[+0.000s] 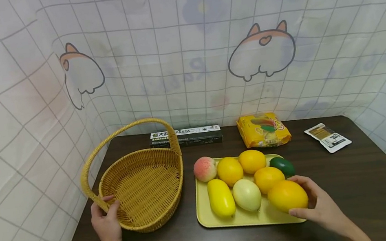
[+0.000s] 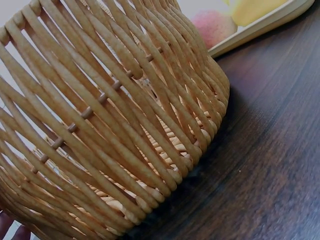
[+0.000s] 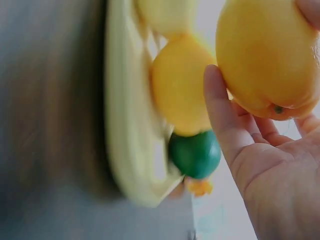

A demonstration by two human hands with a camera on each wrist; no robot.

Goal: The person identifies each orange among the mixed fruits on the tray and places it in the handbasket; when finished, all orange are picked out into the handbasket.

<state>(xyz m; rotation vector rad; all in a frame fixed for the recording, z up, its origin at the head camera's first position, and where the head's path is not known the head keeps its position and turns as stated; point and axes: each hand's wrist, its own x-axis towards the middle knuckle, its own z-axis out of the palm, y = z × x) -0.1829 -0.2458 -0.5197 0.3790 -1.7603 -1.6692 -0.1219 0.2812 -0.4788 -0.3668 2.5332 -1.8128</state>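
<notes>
My right hand holds an oval orange-yellow fruit over the right front corner of the pale yellow tray. In the right wrist view, the thumb and fingers curve round this fruit, whose stem end shows. The left hand grips the rim of the woven basket at the foot of its arched handle. Inside, the basket is bare. On the tray lie a peach, several yellow-orange fruits, a long yellow fruit, a pale green round fruit and a dark green fruit.
Behind the basket lies a black-and-white pasta box. A yellow snack bag sits beyond the tray, with a small white-and-brown pouch to its right. A grid-patterned cloth hangs behind the dark wooden table.
</notes>
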